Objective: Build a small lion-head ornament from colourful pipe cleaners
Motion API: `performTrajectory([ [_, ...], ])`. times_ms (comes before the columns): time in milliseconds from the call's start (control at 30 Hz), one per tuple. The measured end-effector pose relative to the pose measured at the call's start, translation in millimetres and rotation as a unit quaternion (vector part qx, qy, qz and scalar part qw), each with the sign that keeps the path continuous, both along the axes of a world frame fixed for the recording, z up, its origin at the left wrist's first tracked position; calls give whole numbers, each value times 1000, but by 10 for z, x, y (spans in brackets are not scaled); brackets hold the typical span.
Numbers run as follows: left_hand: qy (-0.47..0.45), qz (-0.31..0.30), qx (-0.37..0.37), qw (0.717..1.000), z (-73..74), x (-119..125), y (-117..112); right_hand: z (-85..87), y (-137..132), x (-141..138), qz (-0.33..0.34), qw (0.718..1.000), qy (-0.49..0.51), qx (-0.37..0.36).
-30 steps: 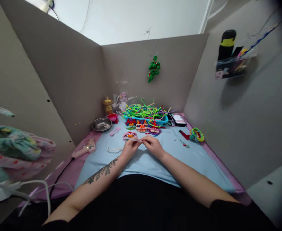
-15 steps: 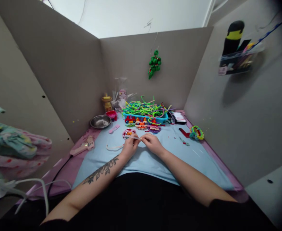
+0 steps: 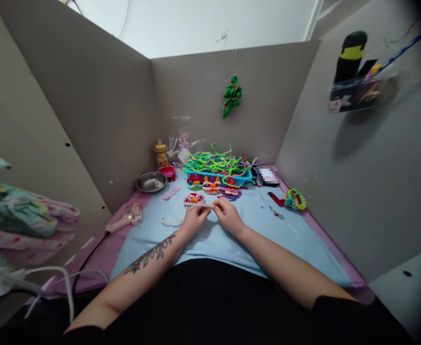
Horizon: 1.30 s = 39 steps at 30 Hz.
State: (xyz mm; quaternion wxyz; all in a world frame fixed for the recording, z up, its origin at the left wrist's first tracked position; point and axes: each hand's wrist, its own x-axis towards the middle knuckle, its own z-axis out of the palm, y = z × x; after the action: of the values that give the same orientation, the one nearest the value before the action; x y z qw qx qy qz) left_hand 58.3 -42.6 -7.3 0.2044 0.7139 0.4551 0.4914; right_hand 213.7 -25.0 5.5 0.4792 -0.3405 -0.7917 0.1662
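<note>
My left hand (image 3: pixel 197 216) pinches a thin pale strip (image 3: pixel 202 205) just in front of the middle of the table. A pale length (image 3: pixel 172 222) curls out on the cloth to the left of that hand; whether it is the same piece is hidden by the fingers. My right hand (image 3: pixel 228 214) has its thumb and fingertips closed at the strip's right end, close to the left fingertips. Right behind the hands lies a pink and red fuzzy face-shaped piece (image 3: pixel 193 199) with an orange beak-like part. Several similar colourful pieces, among them an orange one (image 3: pixel 211 186), sit farther back.
A blue tray (image 3: pixel 246 179) heaped with green pipe cleaners (image 3: pixel 217 163) stands at the back. To the left are a metal bowl (image 3: pixel 151 183), a pink clip-like piece (image 3: pixel 171 192) and a corded pink glue gun (image 3: pixel 126 222). Colourful rings (image 3: pixel 295 199) lie at right. Grey panels enclose the table.
Both hands stay together at the pale strip with only slight finger movement. The whole view has shifted a little; nothing else visibly moves.
</note>
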Motion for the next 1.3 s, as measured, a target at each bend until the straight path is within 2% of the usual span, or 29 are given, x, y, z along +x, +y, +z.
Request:
performTrajectory([
  [233,-113,-31,-93,989,107,26,-39,-12,-33,-35,-50,998,-19,39],
  [400,-151,-28,-106,982,165,58,-55,-11,-40,-36,-46,999,-10,24],
  [567,-148,-14,-104,983,174,45,-61,-6,-52,-37,-28,999,-8,19],
  [767,-139,-35,-100,985,172,39,-45,21,-54,-17,-5,1000,4,28],
  [1067,-117,-31,-65,990,59,31,-2,5,-4,18,25,999,15,-21],
  [1300,-44,-2,-7,999,123,32,-68,34,-1,27,34,999,-11,-14],
])
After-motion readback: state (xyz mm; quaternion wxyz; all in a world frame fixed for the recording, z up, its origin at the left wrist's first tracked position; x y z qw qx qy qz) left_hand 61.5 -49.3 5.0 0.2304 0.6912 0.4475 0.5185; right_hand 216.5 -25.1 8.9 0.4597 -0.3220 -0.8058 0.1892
